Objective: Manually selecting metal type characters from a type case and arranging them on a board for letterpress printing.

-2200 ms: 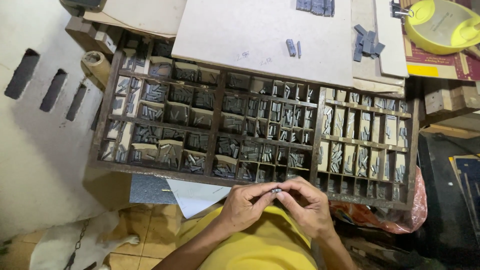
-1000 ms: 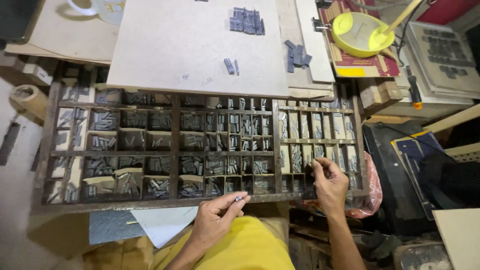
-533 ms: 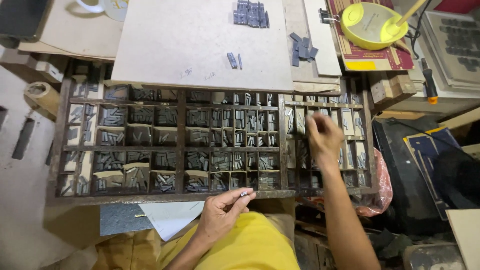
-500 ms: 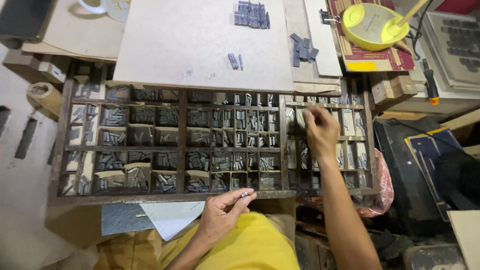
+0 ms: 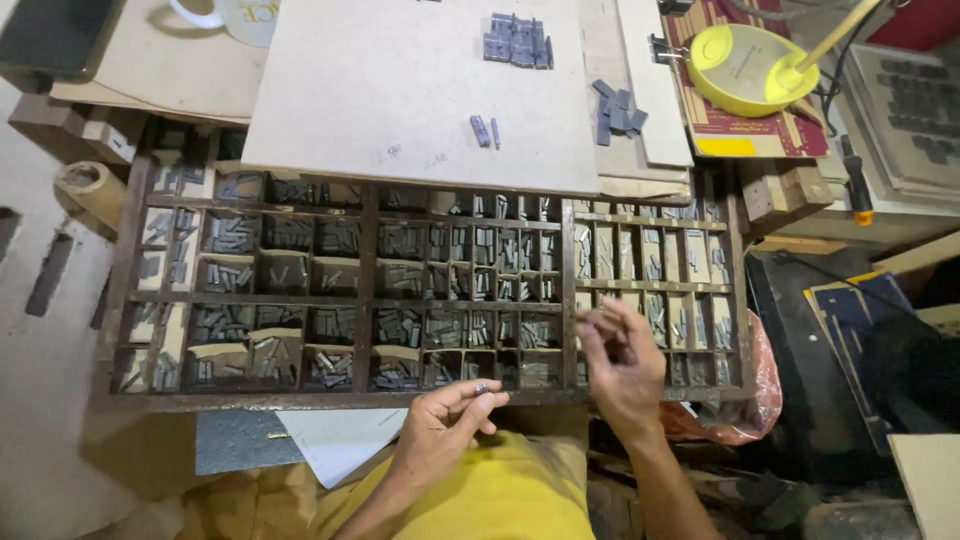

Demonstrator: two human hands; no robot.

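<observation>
Pinching a small stack of metal type (image 5: 481, 388) between thumb and fingertips of left hand (image 5: 440, 430), low at the near rail of the wooden type case (image 5: 365, 300). Stack's long axis roughly level, pointing rightward. Right hand (image 5: 620, 365) hovering over the case's right-hand compartments, fingers drawn together as if nipping a single sort; too blurred to tell whether anything is held. Lies just right of the stack, slightly farther out, near but apart. Loose type (image 5: 519, 40) well beyond, on the pale board (image 5: 400, 90).
</observation>
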